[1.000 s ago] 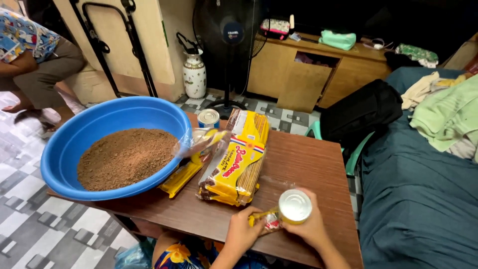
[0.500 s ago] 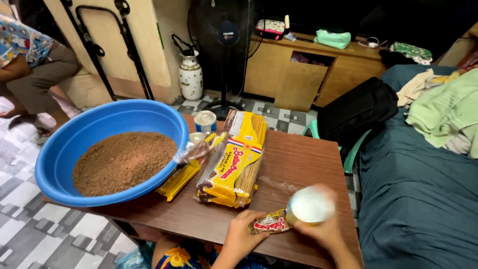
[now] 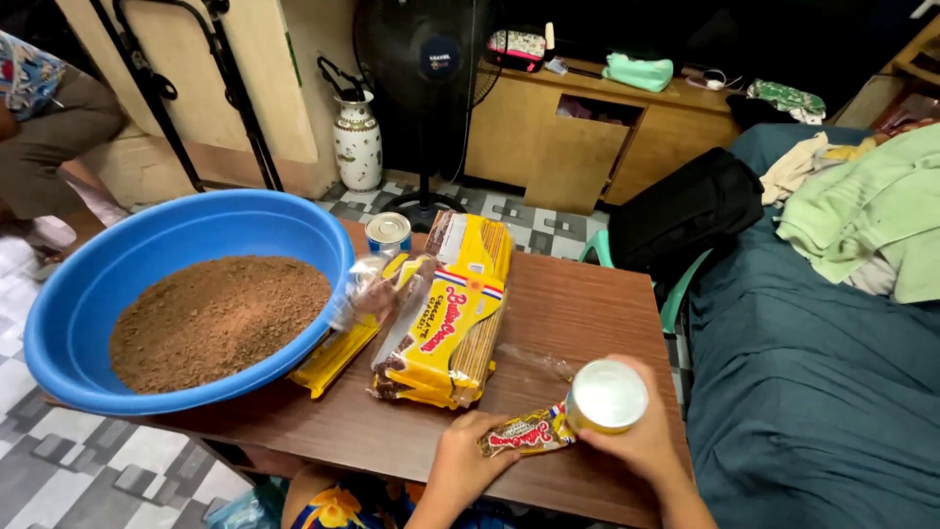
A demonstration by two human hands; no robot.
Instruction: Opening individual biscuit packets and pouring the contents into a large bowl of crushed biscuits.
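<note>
Two hands work at the near edge of the table. Right hand is curled shut around a small white-topped can, fingers wrapped round its side, top facing up. Left hand is closed on the near end of a small red-and-yellow wrapper; the wrapper's other end touches the can. Both hands sit close together, approx. over the table's front edge, w/ wrists coming up from below it.

Just beyond the left hand lies a big yellow biscuit pack, long side running away from the hands, near end open. A flatter yellow pack lies to its left, partly under clear plastic. Further left, well apart from the hands, a blue basin of brown crumbs overhangs the table's left edge. A second can stands at the far edge, behind the packs.

Open room: bare wood beyond the right hand, btw. the big pack and the table's right edge. Right of that edge is a bed w/ dark teal cover, close alongside. A black bag rests at the bed's far end. Another person sits on the floor far left.
</note>
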